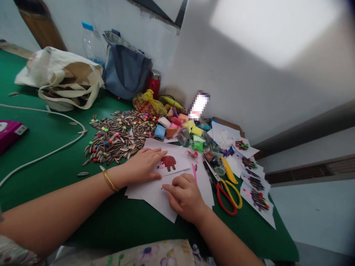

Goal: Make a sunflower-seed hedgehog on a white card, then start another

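My left hand (142, 164) lies flat, fingers stretched, on a white card (177, 165) that bears a brown clay animal shape (168, 162). A gold bangle (110, 181) sits on that wrist. My right hand (185, 195) rests on the white paper sheets (155, 195) just below the card, fingers curled in a pinch around a thin pink stick (194, 173), its index tip touching the paper. Both hands are on the green table (50, 162).
A heap of sunflower seeds with small coloured clay balls (119, 135) lies behind my left hand. Clay blocks (177, 127), red and yellow scissors (229, 194), a yellow knife (229, 170) and finished cards (253, 181) are to the right. Bags (66, 77), a bottle, a white cable (41, 155).
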Demonstrator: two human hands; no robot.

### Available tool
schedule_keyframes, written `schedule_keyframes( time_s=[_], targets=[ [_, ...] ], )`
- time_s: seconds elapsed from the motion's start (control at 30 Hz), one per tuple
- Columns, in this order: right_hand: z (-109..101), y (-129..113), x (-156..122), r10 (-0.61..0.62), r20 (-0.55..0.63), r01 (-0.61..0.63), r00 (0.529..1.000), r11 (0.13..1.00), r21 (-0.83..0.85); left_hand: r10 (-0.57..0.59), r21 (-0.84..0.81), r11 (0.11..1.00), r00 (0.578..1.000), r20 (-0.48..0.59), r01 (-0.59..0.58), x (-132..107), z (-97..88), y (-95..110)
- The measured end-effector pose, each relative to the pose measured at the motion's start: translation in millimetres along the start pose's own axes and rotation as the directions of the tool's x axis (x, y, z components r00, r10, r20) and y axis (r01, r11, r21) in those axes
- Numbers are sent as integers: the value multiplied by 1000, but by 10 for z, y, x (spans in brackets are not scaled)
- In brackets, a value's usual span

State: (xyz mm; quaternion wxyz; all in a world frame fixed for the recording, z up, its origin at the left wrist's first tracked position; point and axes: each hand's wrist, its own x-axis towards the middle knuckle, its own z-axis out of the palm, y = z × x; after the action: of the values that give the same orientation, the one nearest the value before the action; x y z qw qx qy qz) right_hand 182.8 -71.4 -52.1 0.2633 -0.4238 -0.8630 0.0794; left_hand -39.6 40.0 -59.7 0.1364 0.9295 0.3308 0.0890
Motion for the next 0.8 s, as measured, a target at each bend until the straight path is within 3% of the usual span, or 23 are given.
schedule_keyframes(
  time_s=[0.13,0.43,0.67,0.8],
  targets=[
    [-6,38,-1,81,-60,-73,995,990,118,0,0,1000,1000,0,0,-1,0,-4],
    [11,-8,14,-10,102,10,995,1000,7,-16,-15,1000,1000,5,16,-4,-26,25],
    [-10,36,0,80,-43,-71,996,981,182,6,-49,999,1000,17,-5,-7,-36,7],
    [-14,62,-4,131,-54,-114,990,963,246,20,-49,999,999,33,-18,-20,-99,39]
  ],
)
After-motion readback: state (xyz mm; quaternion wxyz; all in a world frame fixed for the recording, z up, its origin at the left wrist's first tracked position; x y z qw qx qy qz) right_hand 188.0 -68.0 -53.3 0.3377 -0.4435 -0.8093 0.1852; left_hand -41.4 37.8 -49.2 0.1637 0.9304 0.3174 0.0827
